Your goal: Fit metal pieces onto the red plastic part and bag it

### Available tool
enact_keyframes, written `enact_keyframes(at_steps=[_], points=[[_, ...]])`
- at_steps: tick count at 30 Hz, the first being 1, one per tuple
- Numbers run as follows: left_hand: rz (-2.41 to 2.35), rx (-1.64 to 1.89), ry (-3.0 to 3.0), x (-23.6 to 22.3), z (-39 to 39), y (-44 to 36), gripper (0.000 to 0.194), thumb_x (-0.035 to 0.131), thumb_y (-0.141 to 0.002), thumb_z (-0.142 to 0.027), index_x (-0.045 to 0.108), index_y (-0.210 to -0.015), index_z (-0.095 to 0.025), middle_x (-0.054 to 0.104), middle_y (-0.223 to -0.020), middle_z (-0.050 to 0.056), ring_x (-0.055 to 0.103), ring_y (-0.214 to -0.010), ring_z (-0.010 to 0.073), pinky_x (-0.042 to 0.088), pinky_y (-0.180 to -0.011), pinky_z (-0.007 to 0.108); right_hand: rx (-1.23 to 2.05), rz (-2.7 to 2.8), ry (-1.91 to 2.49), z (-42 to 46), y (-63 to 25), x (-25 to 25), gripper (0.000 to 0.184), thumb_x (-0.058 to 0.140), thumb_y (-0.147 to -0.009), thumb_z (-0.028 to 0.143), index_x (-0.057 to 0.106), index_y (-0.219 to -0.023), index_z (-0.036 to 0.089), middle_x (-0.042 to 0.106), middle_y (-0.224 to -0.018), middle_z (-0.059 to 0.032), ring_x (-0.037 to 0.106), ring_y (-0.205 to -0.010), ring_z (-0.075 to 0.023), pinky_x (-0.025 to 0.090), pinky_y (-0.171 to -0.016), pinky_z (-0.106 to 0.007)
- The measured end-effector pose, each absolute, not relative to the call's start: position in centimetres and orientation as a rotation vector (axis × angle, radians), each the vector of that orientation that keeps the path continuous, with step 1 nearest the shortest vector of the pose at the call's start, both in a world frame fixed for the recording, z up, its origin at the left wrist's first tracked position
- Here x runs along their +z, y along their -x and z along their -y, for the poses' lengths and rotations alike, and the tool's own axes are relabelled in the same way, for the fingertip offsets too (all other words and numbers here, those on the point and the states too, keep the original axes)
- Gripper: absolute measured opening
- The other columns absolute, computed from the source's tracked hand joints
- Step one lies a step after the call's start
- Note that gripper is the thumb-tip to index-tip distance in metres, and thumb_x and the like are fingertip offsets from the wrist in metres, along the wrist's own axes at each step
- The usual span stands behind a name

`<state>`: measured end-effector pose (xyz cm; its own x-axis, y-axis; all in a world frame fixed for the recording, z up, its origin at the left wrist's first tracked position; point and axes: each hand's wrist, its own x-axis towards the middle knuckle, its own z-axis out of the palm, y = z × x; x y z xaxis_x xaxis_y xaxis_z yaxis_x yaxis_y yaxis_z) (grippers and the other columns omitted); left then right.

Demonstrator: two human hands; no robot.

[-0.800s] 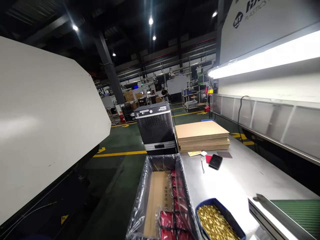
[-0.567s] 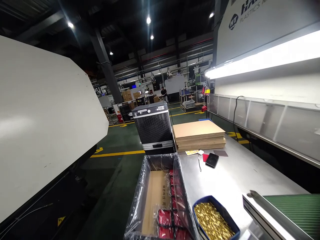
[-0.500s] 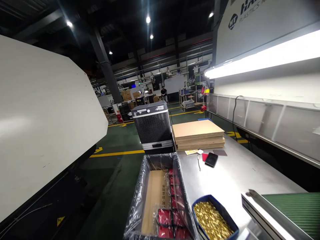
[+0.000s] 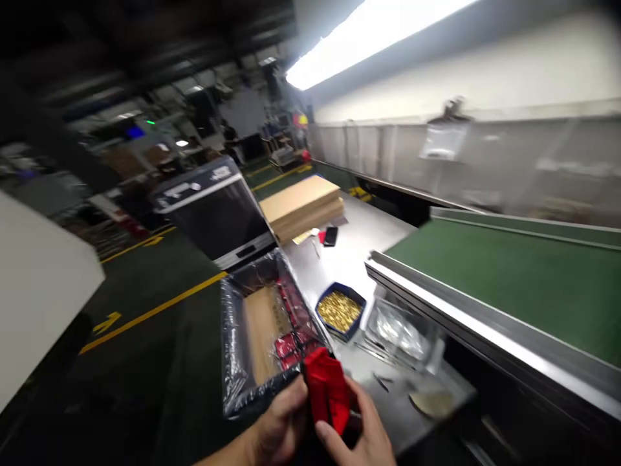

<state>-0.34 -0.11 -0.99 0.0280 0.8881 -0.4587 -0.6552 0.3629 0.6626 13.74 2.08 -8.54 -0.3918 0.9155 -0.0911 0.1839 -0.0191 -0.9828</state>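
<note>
- One red part [image 4: 328, 393] sits low in the middle of the view, held up between both hands at the near edge of the steel surface [image 4: 359, 246].
- The left hand [image 4: 281, 424] wraps the part's left side, its grip closed on the red piece; the right hand [image 4: 361, 437] closes on it from below and to the right, fingers curled against its lower edge.
- Just behind the hands stands one cardboard box [image 4: 259, 327] lined with clear plastic film; several more red pieces [image 4: 291, 343] lie along its right side, too blurred to count.
- Right of the box, on the surface, is one blue tray [image 4: 339, 310] heaped with small brass-coloured bits, far too many to count.
- Next to that tray stands one clear plastic container [image 4: 400, 330], close against the metal rim of the green conveyor belt [image 4: 509, 278].
- One round tan disc [image 4: 431, 404] lies on the surface near the right hand.
- Farther back lie one black phone [image 4: 330, 235] and one stack of flat cardboard sheets [image 4: 301, 206].
- One dark cooler unit [image 4: 213, 210] stands on the floor beyond the box, left of the stack.
</note>
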Motion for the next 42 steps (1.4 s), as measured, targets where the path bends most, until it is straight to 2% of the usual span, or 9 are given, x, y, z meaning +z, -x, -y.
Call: enact_keyframes(at_steps=[3, 7, 12, 18, 25, 30, 35, 40, 42], points=[[-1.179, 1.244, -0.209, -1.8, -0.3, 1.0, 0.061, 0.077, -0.075, -0.058, 0.066, -0.114, -0.012, 0.073, -0.108, 0.015, 0.066, -0.11, 0.0321, 0.049, -0.105, 0.043, 1.555, 1.641, 1.145, -1.5, -13.7, -7.6, 0.078, 0.073, -0.071, 0.041, 0.039, -0.139, 0.022, 0.052, -0.135, -0.0101, 0.053, -0.127, -0.023, 0.049, -0.109, -0.036], [-1.367, 1.261, -0.09, -1.1, -1.1, 1.5, 0.069, 0.075, -0.073, -0.063, 0.062, -0.114, -0.009, 0.073, -0.104, 0.017, 0.07, -0.097, 0.0317, 0.055, -0.095, 0.045, 1.471, 1.826, 1.203, -3.5, -14.8, -10.4, 0.059, 0.053, -0.089, 0.053, 0.044, -0.138, 0.022, 0.059, -0.126, -0.0078, 0.061, -0.112, -0.0159, 0.053, -0.097, -0.025], [-1.173, 1.213, 0.06, 0.3, -1.4, 2.1, 0.078, 0.046, -0.087, -0.074, 0.052, -0.129, -0.008, 0.072, -0.1, 0.019, 0.072, -0.087, 0.0331, 0.055, -0.087, 0.053, 1.044, 2.007, 1.779, -8.8, -17.9, -18.9, 0.047, 0.037, -0.096, 0.034, 0.048, -0.134, 0.009, 0.052, -0.122, -0.0209, 0.06, -0.101, -0.0293, 0.049, -0.084, -0.043], [-0.893, 1.19, 0.021, 0.3, -0.9, 2.5, 0.092, 0.037, -0.082, -0.085, 0.054, -0.131, -0.009, 0.071, -0.099, 0.019, 0.071, -0.087, 0.0329, 0.053, -0.085, 0.053, 0.794, 2.34, 1.865, -9.8, -20.1, -22.8, 0.033, 0.03, -0.098, 0.026, 0.06, -0.097, 0.013, 0.054, -0.102, -0.0126, 0.061, -0.085, -0.023, 0.04, -0.066, -0.035], [-0.83, 1.177, -0.017, -0.4, -0.7, 2.7, 0.097, 0.035, -0.079, -0.088, 0.054, -0.133, -0.01, 0.068, -0.11, 0.02, 0.07, -0.091, 0.0335, 0.053, -0.085, 0.048, 0.636, 2.531, 1.8, -9.4, -20.0, -23.9, 0.031, 0.032, -0.098, 0.034, 0.053, -0.096, 0.012, 0.051, -0.099, -0.0141, 0.063, -0.087, -0.0282, 0.044, -0.072, -0.038], [-0.841, 1.162, -0.048, -0.2, -0.5, 2.5, 0.093, 0.038, -0.081, -0.086, 0.057, -0.13, -0.01, 0.066, -0.117, 0.018, 0.07, -0.092, 0.0341, 0.053, -0.083, 0.046, 0.764, 2.5, 1.813, -9.4, -19.9, -23.4, 0.029, 0.035, -0.096, 0.037, 0.052, -0.1, 0.015, 0.055, -0.101, -0.0126, 0.063, -0.096, -0.0292, 0.046, -0.077, -0.04], [-1.003, 1.207, -0.018, 0.2, -0.4, 2.1, 0.087, 0.038, -0.086, -0.08, 0.057, -0.132, -0.008, 0.069, -0.111, 0.018, 0.071, -0.09, 0.0292, 0.054, -0.083, 0.041, 1.082, 2.307, 1.883, -10.5, -20.0, -21.8, 0.026, 0.043, -0.09, 0.041, 0.056, -0.092, 0.019, 0.064, -0.092, -0.0103, 0.067, -0.083, -0.0271, 0.05, -0.068, -0.039], [-1.166, 1.186, -0.009, 1.1, -0.6, 1.6, 0.086, 0.027, -0.091, -0.076, 0.057, -0.133, -0.007, 0.07, -0.107, 0.02, 0.07, -0.09, 0.0267, 0.053, -0.086, 0.039, 1.506, 1.699, 1.528, -10.2, -18.7, -11.8, 0.054, 0.055, -0.078, 0.065, 0.062, -0.105, 0.019, 0.071, -0.094, -0.0077, 0.067, -0.068, -0.0167, 0.054, -0.059, -0.024], [-1.221, 1.162, -0.021, 1.6, -0.8, 1.3, 0.085, 0.027, -0.091, -0.075, 0.059, -0.13, -0.007, 0.071, -0.106, 0.02, 0.07, -0.089, 0.026, 0.053, -0.086, 0.038, 1.597, 1.588, 1.216, -9.4, -18.0, -6.4, 0.056, 0.061, -0.078, 0.063, 0.064, -0.112, 0.019, 0.072, -0.099, -0.0082, 0.07, -0.076, -0.0171, 0.054, -0.057, -0.019]])
